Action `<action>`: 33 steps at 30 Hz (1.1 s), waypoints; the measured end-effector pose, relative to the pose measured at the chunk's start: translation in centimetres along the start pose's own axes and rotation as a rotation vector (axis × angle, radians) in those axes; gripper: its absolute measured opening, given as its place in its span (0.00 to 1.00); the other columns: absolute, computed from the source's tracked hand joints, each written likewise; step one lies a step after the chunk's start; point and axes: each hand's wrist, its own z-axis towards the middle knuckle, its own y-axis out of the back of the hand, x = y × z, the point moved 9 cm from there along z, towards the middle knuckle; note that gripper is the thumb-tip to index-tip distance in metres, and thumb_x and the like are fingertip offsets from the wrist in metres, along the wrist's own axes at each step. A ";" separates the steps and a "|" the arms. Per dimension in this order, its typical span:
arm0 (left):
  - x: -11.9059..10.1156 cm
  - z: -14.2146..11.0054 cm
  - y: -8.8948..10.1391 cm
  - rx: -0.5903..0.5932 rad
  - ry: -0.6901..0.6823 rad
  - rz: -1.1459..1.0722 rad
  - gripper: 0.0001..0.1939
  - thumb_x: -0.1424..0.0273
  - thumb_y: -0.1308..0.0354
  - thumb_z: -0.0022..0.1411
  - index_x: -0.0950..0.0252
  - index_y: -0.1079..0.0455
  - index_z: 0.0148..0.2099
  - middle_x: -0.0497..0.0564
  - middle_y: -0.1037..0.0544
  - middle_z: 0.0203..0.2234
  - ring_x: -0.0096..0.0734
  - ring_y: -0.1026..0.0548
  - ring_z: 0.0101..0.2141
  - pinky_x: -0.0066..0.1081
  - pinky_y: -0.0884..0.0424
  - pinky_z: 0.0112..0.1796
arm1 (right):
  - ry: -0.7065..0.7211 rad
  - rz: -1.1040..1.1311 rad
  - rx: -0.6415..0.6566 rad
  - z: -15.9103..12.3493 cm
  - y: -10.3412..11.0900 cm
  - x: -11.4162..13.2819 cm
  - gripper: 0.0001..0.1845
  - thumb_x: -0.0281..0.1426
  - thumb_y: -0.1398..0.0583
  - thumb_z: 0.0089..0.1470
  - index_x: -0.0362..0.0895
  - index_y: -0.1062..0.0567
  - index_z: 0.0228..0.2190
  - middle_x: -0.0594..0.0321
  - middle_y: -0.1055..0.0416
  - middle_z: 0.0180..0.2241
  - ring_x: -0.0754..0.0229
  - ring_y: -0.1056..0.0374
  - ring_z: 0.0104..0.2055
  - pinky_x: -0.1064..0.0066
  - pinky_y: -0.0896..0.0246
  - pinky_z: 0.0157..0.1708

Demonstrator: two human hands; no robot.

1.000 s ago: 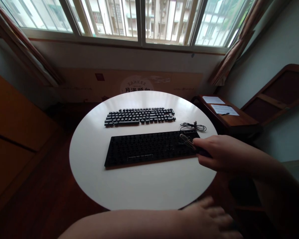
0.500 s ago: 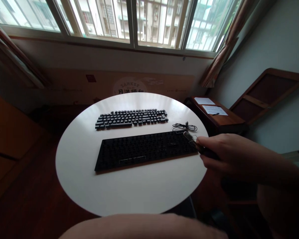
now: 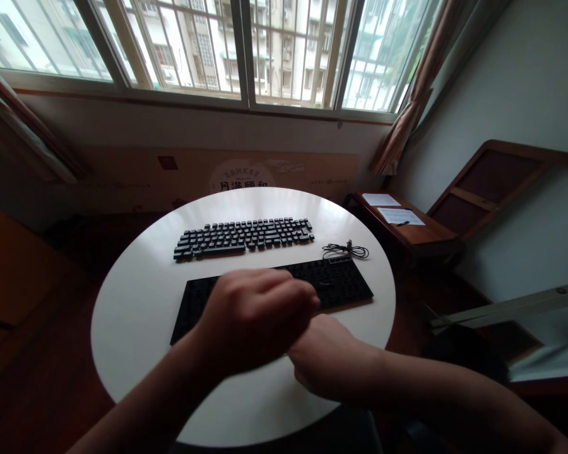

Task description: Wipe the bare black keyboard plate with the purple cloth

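Left hand (image 3: pixel 260 309) has swung up, overlapping right hand (image 3: pixel 324 356), which has left the bare keyboard base's (image 3: pixel 345 284) right end. Wire-ended tool now hidden; work on the base looks paused. Both hands' fingers curled, grasp can't be told. Base lies on worktop (image 3: pixel 132 315), nearer than keycaps (image 3: pixel 246 236).

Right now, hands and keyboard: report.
Left hand curled, right hand close by; grips unclear. Keyboard base flat, partly hidden by left hand. Loose keycaps beyond.
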 end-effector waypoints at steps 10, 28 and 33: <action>16.8 -1.8 -3.7 0.195 0.183 0.374 0.16 0.62 0.51 0.66 0.62 0.25 0.33 0.48 0.21 0.25 0.30 0.26 0.24 0.28 0.37 0.26 | 0.175 -0.033 -0.206 3.7 -2.0 2.0 0.07 0.29 0.43 0.50 0.43 0.35 0.34 0.62 0.32 0.28 0.59 0.35 0.23 0.74 0.50 0.20; 21.0 -9.1 -10.9 0.585 0.435 0.088 0.26 0.53 0.52 0.65 0.61 0.31 0.58 0.58 0.26 0.52 0.48 0.30 0.52 0.45 0.34 0.53 | -0.407 0.777 -0.622 -3.8 1.3 -17.4 0.12 0.34 0.53 0.59 0.43 0.36 0.41 0.65 0.39 0.30 0.68 0.43 0.29 0.77 0.46 0.28; 21.5 -9.5 -11.7 0.570 0.461 0.043 0.24 0.53 0.51 0.65 0.61 0.29 0.55 0.57 0.26 0.48 0.48 0.29 0.50 0.44 0.33 0.51 | -0.348 0.711 -0.621 -1.3 3.7 -19.7 0.12 0.26 0.50 0.51 0.43 0.36 0.40 0.66 0.37 0.30 0.69 0.42 0.29 0.79 0.46 0.28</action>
